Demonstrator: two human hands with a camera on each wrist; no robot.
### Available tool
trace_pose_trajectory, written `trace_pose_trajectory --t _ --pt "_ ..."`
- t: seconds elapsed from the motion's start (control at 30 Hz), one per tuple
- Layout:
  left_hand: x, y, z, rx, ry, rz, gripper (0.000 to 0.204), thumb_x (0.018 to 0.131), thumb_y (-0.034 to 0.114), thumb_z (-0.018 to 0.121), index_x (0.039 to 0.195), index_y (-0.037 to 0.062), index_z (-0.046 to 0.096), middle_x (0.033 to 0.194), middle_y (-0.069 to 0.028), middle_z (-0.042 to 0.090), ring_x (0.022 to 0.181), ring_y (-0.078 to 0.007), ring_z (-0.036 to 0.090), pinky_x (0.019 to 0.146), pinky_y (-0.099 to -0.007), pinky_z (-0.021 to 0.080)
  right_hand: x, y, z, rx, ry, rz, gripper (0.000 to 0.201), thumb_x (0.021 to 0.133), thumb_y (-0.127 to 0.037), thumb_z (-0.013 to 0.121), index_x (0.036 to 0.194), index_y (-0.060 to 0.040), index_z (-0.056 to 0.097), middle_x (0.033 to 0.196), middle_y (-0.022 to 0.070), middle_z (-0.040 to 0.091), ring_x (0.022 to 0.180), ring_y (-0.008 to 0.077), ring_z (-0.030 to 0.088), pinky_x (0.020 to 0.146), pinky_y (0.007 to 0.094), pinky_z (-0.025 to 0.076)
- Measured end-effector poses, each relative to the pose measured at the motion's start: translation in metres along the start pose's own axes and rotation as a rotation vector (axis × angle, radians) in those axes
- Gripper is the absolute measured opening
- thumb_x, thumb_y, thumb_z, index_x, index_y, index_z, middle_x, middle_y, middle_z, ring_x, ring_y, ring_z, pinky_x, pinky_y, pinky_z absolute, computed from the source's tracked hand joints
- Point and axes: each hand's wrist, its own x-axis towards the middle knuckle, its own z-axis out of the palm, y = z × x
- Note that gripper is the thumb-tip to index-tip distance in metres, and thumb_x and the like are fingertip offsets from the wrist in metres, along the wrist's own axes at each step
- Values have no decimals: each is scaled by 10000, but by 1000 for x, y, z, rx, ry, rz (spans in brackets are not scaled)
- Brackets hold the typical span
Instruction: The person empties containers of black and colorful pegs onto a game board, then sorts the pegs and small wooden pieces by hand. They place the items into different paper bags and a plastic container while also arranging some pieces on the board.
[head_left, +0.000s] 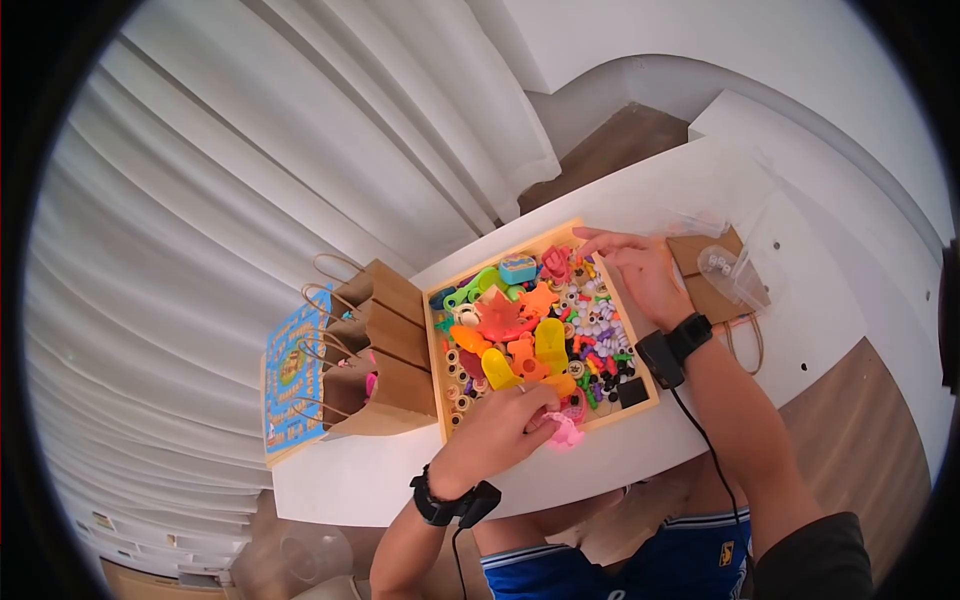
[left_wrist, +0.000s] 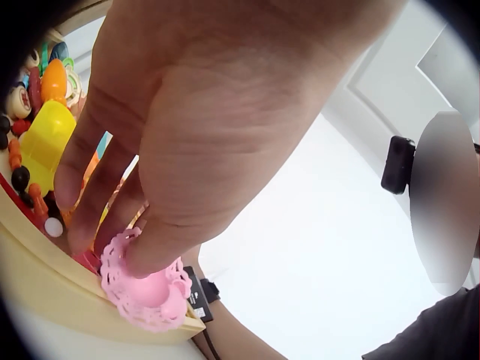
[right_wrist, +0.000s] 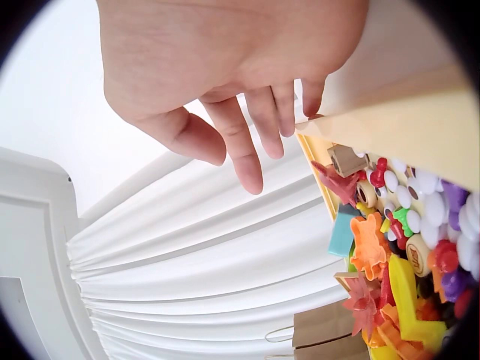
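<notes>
Pinching the pink lacy piece [left_wrist: 150, 294] between thumb and fingers at the near rim of the wooden tray [left_wrist: 60, 289], the left hand [head_left: 492, 432] probably does best with a light grip, since the frilled edge may bend, and a path clear of the crowded toys [head_left: 550, 345]. The right hand [head_left: 640, 280], well apart, holds nothing, fingers extended by the far right corner; whether they touch it, one cannot tell. Brown paper bags [head_left: 400, 370] stand left of the tray on the white table [head_left: 360, 490], near a pale curtain [head_left: 250, 200].
</notes>
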Motion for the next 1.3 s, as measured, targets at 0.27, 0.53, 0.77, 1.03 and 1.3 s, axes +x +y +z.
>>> trace_pose_trajectory --t 0.27,0.53,0.77,1.03,1.3 --pt "12 -5 4 -100 -102 34 191 916 66 671 1103 45 639 880 -155 683 847 -321 689 743 -390 531 -1 -4 3 10 35 8 335 849 -86 540 1037 37 787 1377 217 658 1427 276 480 1225 390 296" --pt "3 -13 1 -172 -149 -1 188 924 -2 644 1105 32 607 909 -131 692 854 -292 694 773 -365 536 0 2 -2 -28 3 -13 303 903 -100 537 1052 38 762 1425 206 627 1417 278 484 1234 402 278" --pt "-2 -10 -9 -220 60 -77 171 888 -58 645 1041 18 646 929 -108 705 856 -249 710 790 -333 547 -2 -2 1 -8 14 5 296 908 -95 530 1048 28 759 1424 188 632 1420 282 483 1237 406 281" --pt "-12 -10 -28 -172 250 -116 156 888 -57 658 1032 0 644 904 -102 713 810 -213 726 755 -303 560 -3 -3 3 -23 38 5 324 867 -118 550 1046 21 780 1416 206 636 1388 278 517 1218 391 299" --pt "-46 -6 -72 -45 398 -114 175 873 -43 672 1042 2 657 940 -150 711 853 -287 724 784 -345 563 -3 -7 7 -44 35 -6 308 880 -122 538 1030 12 771 1429 182 634 1375 274 519 1226 394 289"
